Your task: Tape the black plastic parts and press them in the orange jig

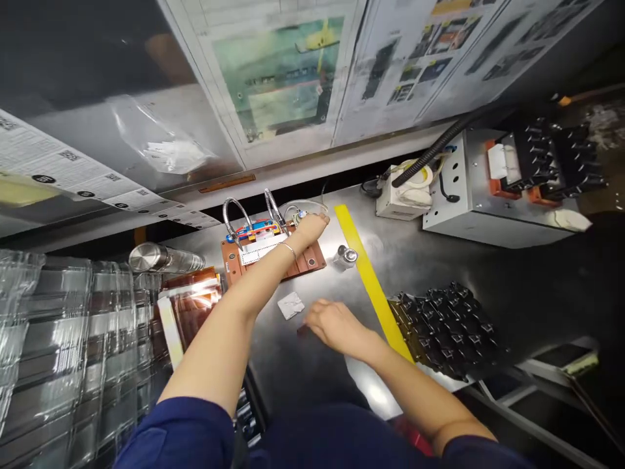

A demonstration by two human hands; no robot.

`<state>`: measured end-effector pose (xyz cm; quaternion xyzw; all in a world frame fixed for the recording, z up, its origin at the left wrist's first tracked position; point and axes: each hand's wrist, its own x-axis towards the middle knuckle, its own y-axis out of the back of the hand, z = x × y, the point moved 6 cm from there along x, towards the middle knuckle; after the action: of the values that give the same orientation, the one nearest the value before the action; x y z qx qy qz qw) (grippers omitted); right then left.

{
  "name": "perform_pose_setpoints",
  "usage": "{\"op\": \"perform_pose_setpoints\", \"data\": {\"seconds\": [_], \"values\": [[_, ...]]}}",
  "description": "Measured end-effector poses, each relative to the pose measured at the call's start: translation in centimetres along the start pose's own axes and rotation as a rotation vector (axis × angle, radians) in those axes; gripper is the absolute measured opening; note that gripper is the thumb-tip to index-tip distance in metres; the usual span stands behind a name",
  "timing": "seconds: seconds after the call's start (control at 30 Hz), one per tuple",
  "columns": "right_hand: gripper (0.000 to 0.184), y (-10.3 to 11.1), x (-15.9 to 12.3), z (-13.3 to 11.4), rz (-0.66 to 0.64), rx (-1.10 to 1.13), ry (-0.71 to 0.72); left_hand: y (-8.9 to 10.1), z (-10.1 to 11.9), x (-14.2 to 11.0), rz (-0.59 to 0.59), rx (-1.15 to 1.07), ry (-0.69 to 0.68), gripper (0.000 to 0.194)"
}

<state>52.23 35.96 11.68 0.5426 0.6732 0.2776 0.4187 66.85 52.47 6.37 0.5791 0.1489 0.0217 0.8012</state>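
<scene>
My left hand (311, 229) reaches across a brown fixture block (312, 259) to its back right corner. Its fingers look closed near a thin clear tube, and what they hold, if anything, is hidden. On the fixture sit a white plate with rows of dots (258, 253), blue fittings and bent metal hoses (237, 205). Low over the steel bench, my right hand (336, 327) has its fingers curled together. A small dark reddish patch shows at its fingertips, too blurred to name. Beside it lies a folded white wipe (291, 305). A silver metal canister (345, 257) stands behind that hand.
Yellow tape (366, 273) crosses the bench, with a black moulded tray (446, 329) to its right. A grey metal box (469, 195) and a white device (403, 195) stand at the back right. At left are a steel flask (168, 258), amber sheets (193, 299) and stacked clear trays (73, 339).
</scene>
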Motion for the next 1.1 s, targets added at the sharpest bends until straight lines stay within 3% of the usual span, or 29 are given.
{"op": "perform_pose_setpoints", "data": {"seconds": [0.13,0.2,0.27,0.3,0.43,0.53,0.67,0.8,0.93,1.1], "values": [[0.018,1.4,2.7,1.3,0.108,0.245,0.080,0.1,-0.3,-5.6,0.040,-0.367,0.001,0.035],[0.017,2.1,4.0,3.5,0.277,0.494,0.025,-0.8,-1.8,-10.1,-0.099,-0.715,0.063,0.036],[0.018,1.9,5.1,6.7,0.478,0.755,-0.129,-2.2,-4.0,-15.2,-0.265,-1.066,0.208,0.046],[0.020,1.4,5.6,8.2,0.563,0.873,-0.216,-2.8,-5.4,-17.6,-0.281,-1.209,0.299,0.049],[0.030,-1.8,7.8,11.2,0.755,1.200,-0.473,-4.6,-10.5,-24.3,-0.015,-1.495,0.606,0.037],[0.028,-3.4,8.9,11.1,0.802,1.297,-0.576,-5.9,-12.0,-25.5,0.178,-1.622,0.771,0.028],[0.019,-3.5,9.8,10.7,0.793,1.354,-0.657,-6.4,-12.8,-24.7,0.347,-1.735,0.917,0.026],[0.010,-2.5,10.7,11.0,0.755,1.338,-0.747,-6.5,-13.5,-24.2,0.397,-1.891,0.955,0.021],[0.006,-2.0,11.4,11.1,0.756,1.319,-0.775,-6.8,-13.8,-24.2,0.400,-2.059,0.883,0.012],[0.007,-2.5,11.7,11.1,0.765,1.297,-0.748,-7.6,-14.0,-24.4,0.519,-1.880,0.987,0.011]]}}
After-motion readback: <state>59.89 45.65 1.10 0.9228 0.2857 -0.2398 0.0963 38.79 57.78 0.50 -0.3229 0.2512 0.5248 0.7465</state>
